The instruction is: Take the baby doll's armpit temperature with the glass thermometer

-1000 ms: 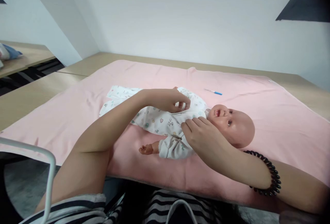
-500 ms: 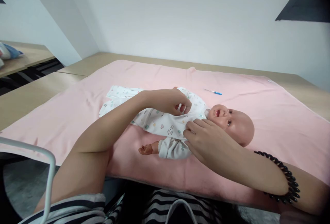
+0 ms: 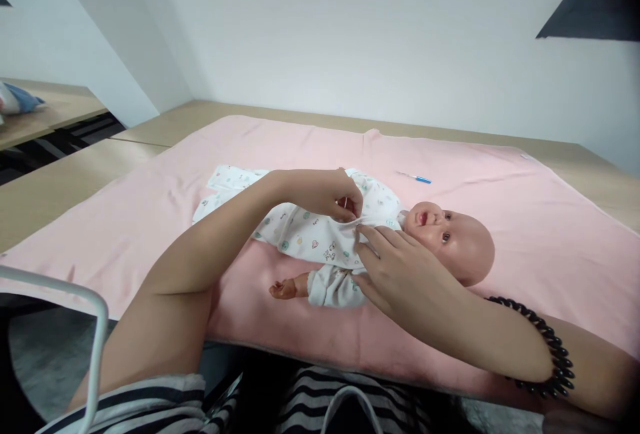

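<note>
On the baby doll's [image 3: 465,244] chest, your left hand [image 3: 333,195] pinches its printed shirt [image 3: 305,234]; your right hand [image 3: 405,274] lies loosely spread beside it. Uneven tugging could bunch the fabric.

Soft, even light. Pink cloth [image 3: 320,334] shadowed toward 6 o'clock; mild glare on doll's head [image 3: 473,247]. Wide-angle stretch at edges; bundle [image 3: 20,99] near 9 o'clock blurry.

A crumpled white-and-blue bundle [image 3: 21,99] rests on a pale wood-topped side table [image 3: 67,102] — a black, angular flat panel [image 3: 595,14] shows against the smooth white wall [image 3: 325,41].
</note>
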The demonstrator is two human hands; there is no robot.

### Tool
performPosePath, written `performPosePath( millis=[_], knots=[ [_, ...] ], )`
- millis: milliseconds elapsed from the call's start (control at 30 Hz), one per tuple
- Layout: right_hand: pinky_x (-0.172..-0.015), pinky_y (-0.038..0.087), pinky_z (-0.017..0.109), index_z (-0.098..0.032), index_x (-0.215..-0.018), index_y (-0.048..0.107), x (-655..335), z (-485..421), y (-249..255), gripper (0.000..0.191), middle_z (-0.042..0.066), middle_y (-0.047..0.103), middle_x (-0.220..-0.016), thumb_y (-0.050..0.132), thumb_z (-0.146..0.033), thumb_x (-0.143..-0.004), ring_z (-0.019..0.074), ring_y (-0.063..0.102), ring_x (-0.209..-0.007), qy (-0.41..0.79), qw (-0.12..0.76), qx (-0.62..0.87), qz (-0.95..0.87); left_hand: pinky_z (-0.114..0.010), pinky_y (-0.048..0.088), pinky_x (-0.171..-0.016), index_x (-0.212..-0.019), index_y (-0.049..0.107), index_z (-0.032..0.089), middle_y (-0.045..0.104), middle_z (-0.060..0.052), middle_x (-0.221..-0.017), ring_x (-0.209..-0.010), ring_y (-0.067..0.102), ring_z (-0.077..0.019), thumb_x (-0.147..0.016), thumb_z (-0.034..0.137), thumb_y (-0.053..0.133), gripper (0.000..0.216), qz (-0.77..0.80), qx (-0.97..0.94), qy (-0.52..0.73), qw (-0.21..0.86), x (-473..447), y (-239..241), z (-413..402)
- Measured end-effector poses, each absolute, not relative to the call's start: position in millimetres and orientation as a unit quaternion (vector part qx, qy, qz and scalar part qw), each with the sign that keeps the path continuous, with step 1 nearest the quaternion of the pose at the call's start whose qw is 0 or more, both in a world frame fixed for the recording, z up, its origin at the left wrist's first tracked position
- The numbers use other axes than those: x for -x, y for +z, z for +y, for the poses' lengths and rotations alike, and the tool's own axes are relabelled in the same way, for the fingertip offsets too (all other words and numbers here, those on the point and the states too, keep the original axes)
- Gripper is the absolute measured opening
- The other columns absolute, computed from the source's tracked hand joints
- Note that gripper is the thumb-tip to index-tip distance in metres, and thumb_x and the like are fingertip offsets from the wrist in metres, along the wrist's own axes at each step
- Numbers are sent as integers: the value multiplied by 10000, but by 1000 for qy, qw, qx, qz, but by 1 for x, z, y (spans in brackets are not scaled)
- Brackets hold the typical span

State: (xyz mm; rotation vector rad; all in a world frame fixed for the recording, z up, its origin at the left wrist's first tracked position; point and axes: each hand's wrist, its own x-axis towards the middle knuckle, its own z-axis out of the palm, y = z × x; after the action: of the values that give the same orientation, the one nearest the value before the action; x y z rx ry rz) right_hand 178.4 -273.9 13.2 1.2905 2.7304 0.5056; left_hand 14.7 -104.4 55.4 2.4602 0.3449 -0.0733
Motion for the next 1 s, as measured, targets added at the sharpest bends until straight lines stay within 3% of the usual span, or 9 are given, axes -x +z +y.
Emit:
performPosePath(
  millis=[167,267,467,600,767,1000],
  knots=[
    [-799,521,451,-115,-1016,725,-179,-274,12,251,170,660,-1115,500,-222,-988,351,596,-1082,177,37,-413,893,-255,383,-583,-710,709,213,638,11,-638,-607,553,-118,-876,355,617,237,144,-936,-34,319,-14,57,-105],
    [-819,533,451,-81,-1070,720,-178,-275,11,277,198,654,-1159,507,-239,-990,358,596,-1110,188,32,-415,890,-257,376,-580,-721,691,204,644,4,-655,-600,544,-116,-864,387,637,239,148,-938,-43,310,-15,58,-108],
    [-845,543,455,-72,-1104,713,-177,-275,11,299,218,646,-1225,496,-241,-988,358,595,-1144,182,20,-419,889,-272,391,-623,-738,661,194,659,7,-681,-590,514,-111,-806,227,621,86,146,-949,-37,276,-16,55,-112],
    [-982,509,479,-86,-1135,692,-178,-277,12,310,227,618,-1311,471,-251,-994,349,557,-1247,164,1,-425,890,-293,391,-658,-684,607,192,612,15,-634,-568,454,-106,-786,154,574,113,132,-960,-30,245,-18,52,-113],
    [-1035,500,483,-61,-1237,639,-180,-276,6,371,238,566,-1397,458,-288,-1006,338,544,-1291,156,-15,-442,883,-313,388,-684,-620,541,198,542,11,-583,-571,395,-120,-764,147,574,156,133,-968,-32,210,-19,54,-118],
    [-1101,465,478,-30,-1286,595,-182,-275,-1,400,232,573,-1392,454,-287,-1014,320,523,-1326,137,-36,-449,882,-292,384,-706,-736,593,186,602,-12,-699,-659,454,-137,-807,167,526,100,138,-976,-67,156,-18,60,-123]
  ],
)
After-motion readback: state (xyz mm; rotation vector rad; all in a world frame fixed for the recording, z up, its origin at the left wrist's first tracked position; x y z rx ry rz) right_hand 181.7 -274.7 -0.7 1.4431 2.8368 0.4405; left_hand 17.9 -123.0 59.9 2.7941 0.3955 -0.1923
